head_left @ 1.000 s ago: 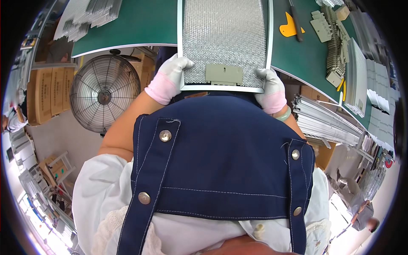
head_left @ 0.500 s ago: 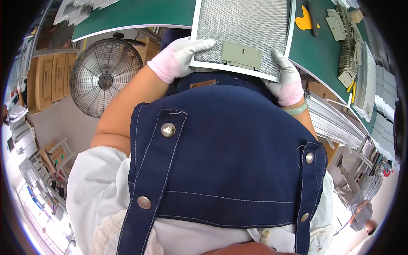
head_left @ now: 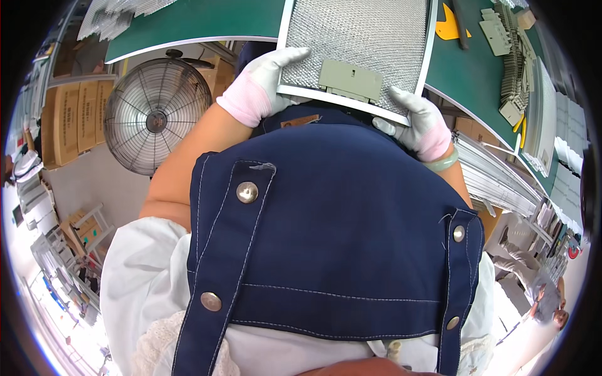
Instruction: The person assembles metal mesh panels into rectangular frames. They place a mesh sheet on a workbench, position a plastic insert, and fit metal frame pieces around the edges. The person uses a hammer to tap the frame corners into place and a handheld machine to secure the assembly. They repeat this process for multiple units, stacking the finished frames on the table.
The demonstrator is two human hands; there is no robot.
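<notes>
A metal mesh filter panel [head_left: 360, 28] with a white frame extends from the green table's edge toward me. My left hand [head_left: 266, 78], in a white glove with a pink cuff, grips its near left corner, thumb over the mesh and fingers underneath. At the near right corner my right hand [head_left: 421, 119], gloved alike, is closed round the frame, one finger or thumb on the mesh side and another showing below the near edge. A grey-green plastic plate [head_left: 351, 80] with a small slot sits along the near frame edge between my hands.
On the green table [head_left: 194, 25] lie a yellow scraper [head_left: 446, 26], a dark bar [head_left: 461, 25] and a row of grey-green plastic plates [head_left: 513, 75]. A caged fan [head_left: 157, 122] and cardboard boxes [head_left: 72, 119] stand left. Metal strips [head_left: 489, 175] lie right; a person [head_left: 549, 304] is behind.
The panel and both hands have shifted slightly; its near edge now lies a little farther left. My right fingers now show below the frame's near edge. The plastic plate moved along with the panel.
</notes>
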